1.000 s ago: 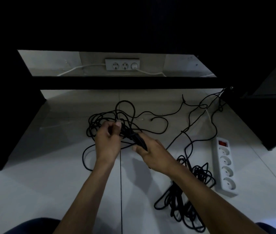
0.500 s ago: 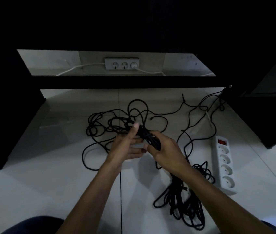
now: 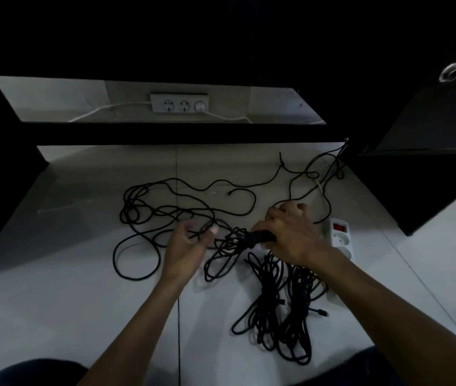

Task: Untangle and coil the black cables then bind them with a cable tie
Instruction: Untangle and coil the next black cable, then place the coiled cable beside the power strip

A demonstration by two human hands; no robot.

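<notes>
Pale floor (image 3: 54, 274); right hand (image 3: 290, 235) grips black cables (image 3: 249, 238); left hand (image 3: 185, 246) apparently loose, empty.

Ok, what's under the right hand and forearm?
The white power strip, its red switch and top socket visible, and hanging black cable loops. The right hand covers the strip's middle and the gripped bundle.

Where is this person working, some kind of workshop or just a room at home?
Most likely the floor of a home or office room. Pale floor tiles lie underneath, a wall socket strip sits low on the wall, and dark furniture stands close by. Nothing suggests a workshop.
</notes>
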